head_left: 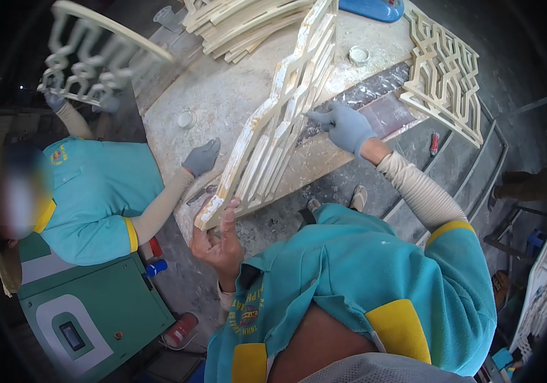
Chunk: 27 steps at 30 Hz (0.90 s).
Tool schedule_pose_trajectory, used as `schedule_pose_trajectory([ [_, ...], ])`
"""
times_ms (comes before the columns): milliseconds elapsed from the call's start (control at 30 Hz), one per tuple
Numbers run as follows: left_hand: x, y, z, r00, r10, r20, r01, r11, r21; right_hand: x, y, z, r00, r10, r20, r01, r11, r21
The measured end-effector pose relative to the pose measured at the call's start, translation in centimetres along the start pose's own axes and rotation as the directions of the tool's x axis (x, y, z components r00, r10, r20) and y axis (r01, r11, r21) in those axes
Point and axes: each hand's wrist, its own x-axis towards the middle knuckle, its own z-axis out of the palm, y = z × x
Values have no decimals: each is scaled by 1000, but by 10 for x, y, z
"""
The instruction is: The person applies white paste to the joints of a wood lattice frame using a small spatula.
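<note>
A wooden lattice panel (267,127) with white filler on its edge stands tilted over the workbench. My left hand (220,247), bare, grips its near lower corner, with fingers and thumb around the frame. My right hand (347,129), in a grey glove, is at the panel's right side. Its index finger points at the slats, and the fingers are apart with nothing visible between them. Whether the fingertip touches the wood cannot be made out. A small round tub (359,55) of white paste stands beyond my right hand, and another small tub (186,119) is left of the panel.
A co-worker (104,191) at the left rests one gloved hand on the workbench (222,83) and holds another lattice panel (88,60). Curved wooden pieces (248,25) are stacked at the back. A lattice panel (446,76) leans at the right, near a metal frame (471,172).
</note>
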Motion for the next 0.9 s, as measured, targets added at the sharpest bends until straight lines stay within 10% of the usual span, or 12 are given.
schedule_pose_trajectory([
  [100, -2, 0, -4, 1000, 26, 1, -26, 1000, 11, 2, 1, -11, 991, -107, 75, 92, 979, 180],
  [300, -6, 6, -6, 1000, 4, 2, -4, 1000, 20, 8, 4, -5, 979, 172, 106, -189, 967, 174],
  [533, -2, 5, -5, 999, 39, -21, -39, 999, 14, -25, 5, -19, 967, -233, 101, 184, 917, 354],
  [600, -2, 10, -3, 1000, 8, -27, -7, 1000, 6, -42, -13, -33, 977, -153, -151, 157, 988, 16],
  [900, -5, 8, -2, 1000, 5, -19, -6, 1000, -24, -28, -39, -17, 865, -289, -410, 112, 908, -404],
])
